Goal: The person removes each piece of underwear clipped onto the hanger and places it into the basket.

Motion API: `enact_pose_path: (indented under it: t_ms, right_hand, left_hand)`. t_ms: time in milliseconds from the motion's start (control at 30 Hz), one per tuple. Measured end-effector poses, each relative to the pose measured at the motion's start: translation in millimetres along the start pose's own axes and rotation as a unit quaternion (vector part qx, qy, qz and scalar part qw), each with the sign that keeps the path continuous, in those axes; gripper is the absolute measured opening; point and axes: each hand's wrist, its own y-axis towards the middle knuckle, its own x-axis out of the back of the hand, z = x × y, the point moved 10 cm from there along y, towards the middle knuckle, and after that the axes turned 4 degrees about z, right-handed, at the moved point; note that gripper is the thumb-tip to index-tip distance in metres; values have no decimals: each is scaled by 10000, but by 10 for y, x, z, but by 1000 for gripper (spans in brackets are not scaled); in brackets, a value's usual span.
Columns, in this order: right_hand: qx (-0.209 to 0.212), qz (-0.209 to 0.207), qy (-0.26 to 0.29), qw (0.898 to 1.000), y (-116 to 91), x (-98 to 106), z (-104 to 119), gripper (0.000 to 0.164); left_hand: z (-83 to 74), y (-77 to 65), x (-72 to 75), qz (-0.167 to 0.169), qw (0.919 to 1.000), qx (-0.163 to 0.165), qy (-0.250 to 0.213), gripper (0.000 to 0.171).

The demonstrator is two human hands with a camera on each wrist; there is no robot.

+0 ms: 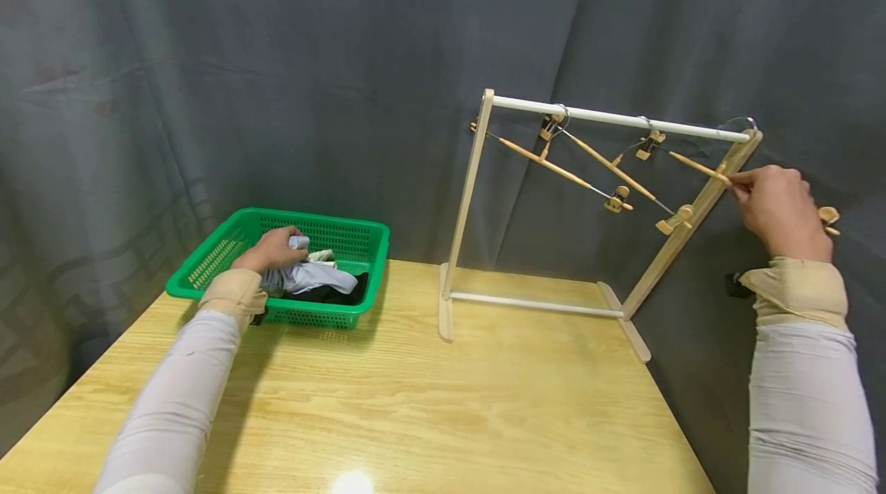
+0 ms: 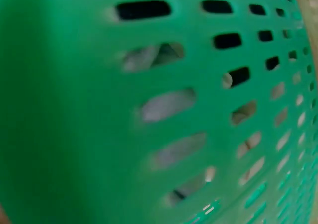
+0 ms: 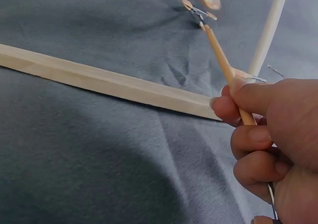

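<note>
In the head view my left hand (image 1: 272,249) reaches into the green basket (image 1: 383,248) and pinches a light blue cloth (image 1: 321,278) near its top. Black and pale cloth lie around it. The left wrist view shows mostly the basket's slotted wall (image 2: 74,110), which hides this hand. My right hand (image 1: 782,205), at the rack's right end, grips the wooden bar of a clip hanger (image 1: 695,165), with thumb and fingers curled round it in the right wrist view. This hanger's wire hook is at the right end of the rack's white top rail (image 1: 616,118).
Two more clip hangers, a left one (image 1: 543,161) and a middle one (image 1: 609,163), hang from the rail. The wooden rack (image 1: 465,201) stands at the back of the wooden table (image 1: 415,402), right of the basket. A grey curtain (image 1: 277,78) hangs close behind.
</note>
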Motion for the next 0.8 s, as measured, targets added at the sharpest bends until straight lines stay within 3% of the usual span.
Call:
enact_pose_path:
  t_ms: [267, 467, 800]
  right_hand:
    - [179, 90, -93, 9998, 133, -6, 83, 23]
    - [-101, 399, 8, 9992, 138, -136, 48, 23]
    - [-169, 430, -105, 9989, 102, -166, 60, 25]
  left_hand:
    - [88, 42, -243, 729, 9970, 167, 177, 60]
    - [170, 13, -408, 1315, 9894, 538, 293, 64]
    - [126, -20, -570, 1635, 9840, 482, 527, 58]
